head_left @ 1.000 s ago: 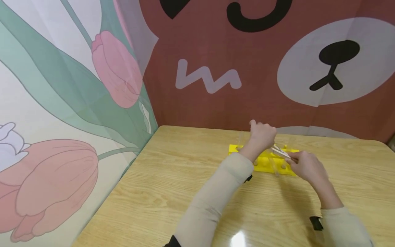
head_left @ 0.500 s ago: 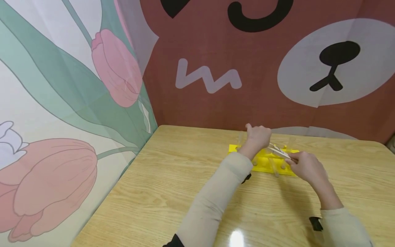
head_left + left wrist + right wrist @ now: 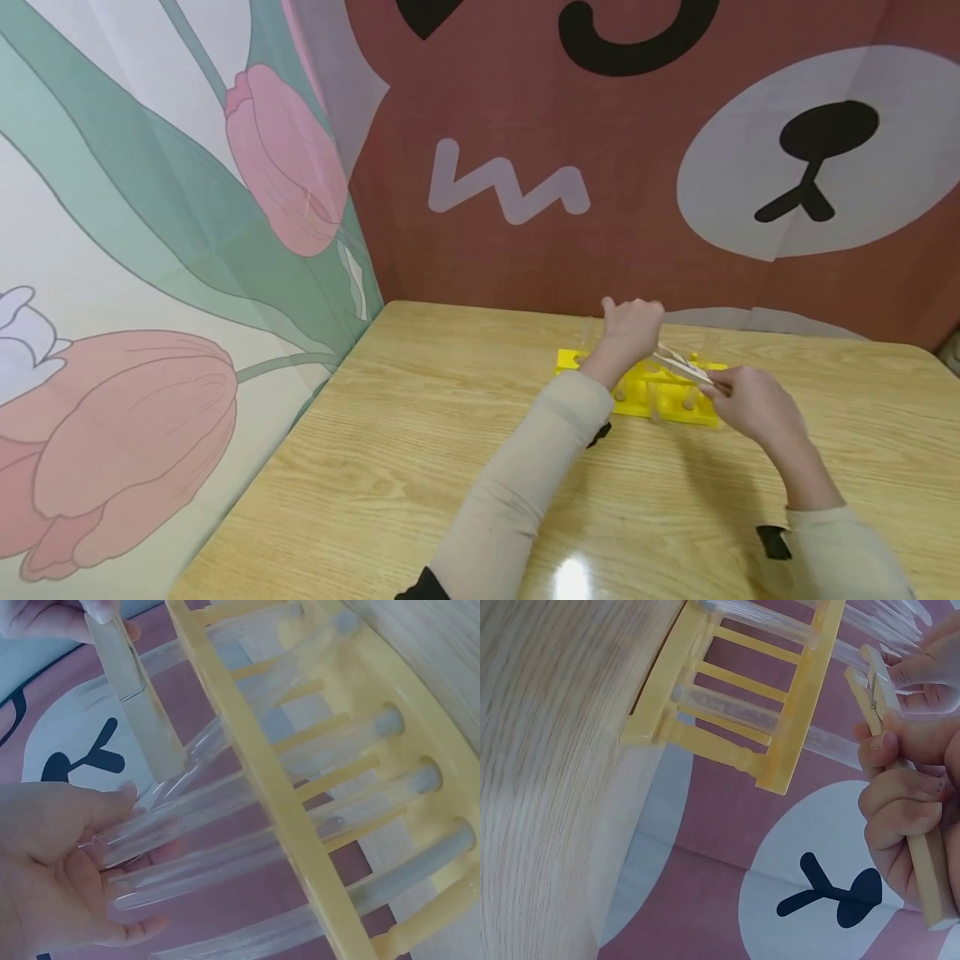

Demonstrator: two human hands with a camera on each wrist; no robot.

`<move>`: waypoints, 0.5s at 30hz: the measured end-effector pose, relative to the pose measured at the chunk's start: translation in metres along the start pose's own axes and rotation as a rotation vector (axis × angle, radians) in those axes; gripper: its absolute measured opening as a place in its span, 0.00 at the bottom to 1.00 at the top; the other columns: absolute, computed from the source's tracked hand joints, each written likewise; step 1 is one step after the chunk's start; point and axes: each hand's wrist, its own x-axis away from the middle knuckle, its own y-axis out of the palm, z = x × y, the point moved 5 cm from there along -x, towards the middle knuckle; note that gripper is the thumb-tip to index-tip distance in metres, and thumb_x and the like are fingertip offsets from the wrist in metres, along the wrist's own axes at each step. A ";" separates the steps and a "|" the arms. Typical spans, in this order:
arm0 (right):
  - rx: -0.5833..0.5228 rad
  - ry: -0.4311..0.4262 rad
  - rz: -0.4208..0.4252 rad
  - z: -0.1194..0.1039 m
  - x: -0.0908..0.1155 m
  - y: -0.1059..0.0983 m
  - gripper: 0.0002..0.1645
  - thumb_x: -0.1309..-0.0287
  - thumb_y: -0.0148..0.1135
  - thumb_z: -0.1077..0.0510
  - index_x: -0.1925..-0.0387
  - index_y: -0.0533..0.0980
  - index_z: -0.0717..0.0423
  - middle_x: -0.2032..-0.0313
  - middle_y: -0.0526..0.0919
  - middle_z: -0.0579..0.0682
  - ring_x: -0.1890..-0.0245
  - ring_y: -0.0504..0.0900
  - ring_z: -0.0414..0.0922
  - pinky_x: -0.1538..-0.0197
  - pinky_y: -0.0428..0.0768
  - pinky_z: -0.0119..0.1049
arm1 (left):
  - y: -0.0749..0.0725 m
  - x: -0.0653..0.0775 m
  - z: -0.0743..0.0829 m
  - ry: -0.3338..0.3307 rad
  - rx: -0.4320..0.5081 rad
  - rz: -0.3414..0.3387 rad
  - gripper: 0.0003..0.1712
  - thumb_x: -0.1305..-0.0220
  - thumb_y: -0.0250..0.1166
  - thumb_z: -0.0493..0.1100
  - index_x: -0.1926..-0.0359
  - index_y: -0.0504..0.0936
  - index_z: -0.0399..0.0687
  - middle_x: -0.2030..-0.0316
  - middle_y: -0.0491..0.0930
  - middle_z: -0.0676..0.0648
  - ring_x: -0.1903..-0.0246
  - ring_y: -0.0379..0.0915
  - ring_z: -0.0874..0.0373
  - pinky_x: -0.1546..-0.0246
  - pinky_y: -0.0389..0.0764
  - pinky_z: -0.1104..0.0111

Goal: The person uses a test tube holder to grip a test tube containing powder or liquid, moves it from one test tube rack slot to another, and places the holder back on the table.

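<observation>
A yellow test tube rack [image 3: 633, 408] stands near the back of the table, holding several clear test tubes. My left hand [image 3: 632, 327] is over its top, gripping a test tube [image 3: 300, 664] by the upper end. That tube slants across the others in the left wrist view, and the thumb and curled fingers also surround the mouths of neighbouring tubes [image 3: 187, 814]. From the right, my right hand [image 3: 757, 404] grips a wooden test tube clamp [image 3: 930, 877] by its handle. The clamp's jaws lie beside the slanted tube, close to the left thumb.
The wooden table [image 3: 420, 433] reaches forward to a brown curtain [image 3: 637, 250] with a bear print. A flower-printed curtain [image 3: 150, 250] hangs along the left edge. Other tubes [image 3: 727, 709] rise through the rack's upper bar.
The lower end of the gripped test tube has swung left and back toward the rack, from leaning out over its front edge. The left hand has shifted slightly left; the right hand still holds the clamp.
</observation>
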 end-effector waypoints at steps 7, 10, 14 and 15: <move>-0.001 -0.009 0.004 -0.001 0.000 -0.003 0.24 0.42 0.54 0.61 0.51 0.68 0.78 0.79 0.76 0.51 0.87 0.62 0.43 0.85 0.61 0.34 | -0.012 0.002 0.001 0.010 -0.021 0.110 0.17 0.34 0.50 0.43 0.45 0.69 0.57 0.73 0.74 0.56 0.76 0.68 0.61 0.54 0.65 0.59; -0.001 -0.004 0.008 -0.002 0.000 -0.004 0.24 0.43 0.54 0.61 0.51 0.69 0.78 0.77 0.77 0.54 0.86 0.63 0.43 0.84 0.61 0.34 | -0.017 0.004 0.002 0.011 -0.025 0.132 0.16 0.34 0.50 0.43 0.45 0.68 0.56 0.69 0.74 0.56 0.74 0.68 0.61 0.54 0.65 0.60; 0.008 0.002 0.009 -0.001 0.001 -0.004 0.24 0.43 0.55 0.61 0.52 0.69 0.79 0.78 0.77 0.53 0.86 0.63 0.43 0.84 0.61 0.34 | -0.018 0.006 0.003 0.031 -0.017 0.131 0.15 0.34 0.50 0.43 0.46 0.67 0.56 0.68 0.74 0.57 0.72 0.67 0.61 0.54 0.65 0.61; 0.011 0.003 0.010 -0.001 0.001 -0.003 0.23 0.43 0.55 0.61 0.52 0.69 0.79 0.78 0.77 0.52 0.87 0.63 0.43 0.85 0.61 0.34 | -0.017 0.007 0.004 0.039 -0.016 0.131 0.15 0.34 0.49 0.42 0.47 0.67 0.55 0.68 0.73 0.57 0.73 0.67 0.62 0.56 0.66 0.62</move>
